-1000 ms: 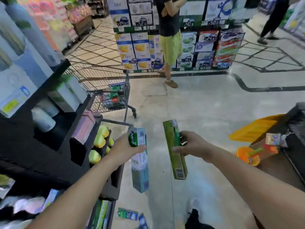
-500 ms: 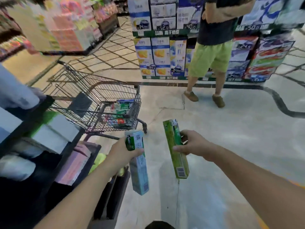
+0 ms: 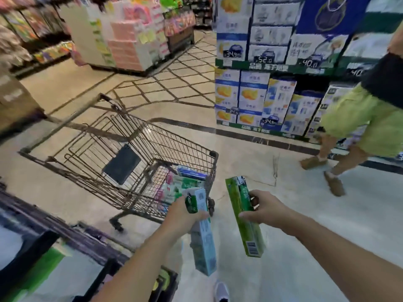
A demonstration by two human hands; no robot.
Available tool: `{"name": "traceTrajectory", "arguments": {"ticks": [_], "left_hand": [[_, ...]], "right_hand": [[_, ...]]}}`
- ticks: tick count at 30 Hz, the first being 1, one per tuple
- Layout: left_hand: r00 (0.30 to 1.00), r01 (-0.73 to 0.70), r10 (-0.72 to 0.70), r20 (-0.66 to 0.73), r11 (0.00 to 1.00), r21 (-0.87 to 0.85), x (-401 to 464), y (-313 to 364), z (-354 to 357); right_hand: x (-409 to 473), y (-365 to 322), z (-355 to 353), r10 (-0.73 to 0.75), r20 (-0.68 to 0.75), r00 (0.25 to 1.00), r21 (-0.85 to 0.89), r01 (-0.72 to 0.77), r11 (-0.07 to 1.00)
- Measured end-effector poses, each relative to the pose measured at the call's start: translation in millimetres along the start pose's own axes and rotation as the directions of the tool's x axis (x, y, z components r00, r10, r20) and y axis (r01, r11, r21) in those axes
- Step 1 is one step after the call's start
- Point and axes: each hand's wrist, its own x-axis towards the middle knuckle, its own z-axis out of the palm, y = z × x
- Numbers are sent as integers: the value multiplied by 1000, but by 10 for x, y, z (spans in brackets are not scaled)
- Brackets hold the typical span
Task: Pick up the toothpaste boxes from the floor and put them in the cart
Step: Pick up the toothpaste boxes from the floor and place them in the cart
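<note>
My left hand [image 3: 182,215] grips a pale blue and white toothpaste box [image 3: 204,238] near its top end, and the box hangs downward beside the front corner of the wire cart [image 3: 135,136]. My right hand [image 3: 265,211] holds a green toothpaste box [image 3: 245,216] around its middle, tilted upright, to the right of the cart. Several toothpaste boxes [image 3: 185,182] lie in the cart's front end, and a dark flat panel [image 3: 122,163] leans inside its basket.
A dark store shelf [image 3: 54,247] runs along my lower left, close to the cart. A person in green shorts [image 3: 357,118] stands at the right by a stacked box display [image 3: 261,101]. Pink and white goods [image 3: 128,40] are stacked far back.
The view has swung left and closer to the cart, which now lies just ahead of my left hand. Both hands keep the same grip on their boxes.
</note>
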Motion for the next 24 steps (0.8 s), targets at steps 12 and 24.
{"name": "traceTrajectory", "arguments": {"ticks": [12, 24], "left_hand": [[965, 108, -161, -208, 963, -246, 1445, 210, -980], [774, 380, -543, -326, 809, -448, 2766, -97, -947]], "right_hand": [[2150, -1240, 76, -29, 149, 988, -297, 73, 952], [4205, -1533, 773, -16, 480, 877, -533, 305, 789]]}}
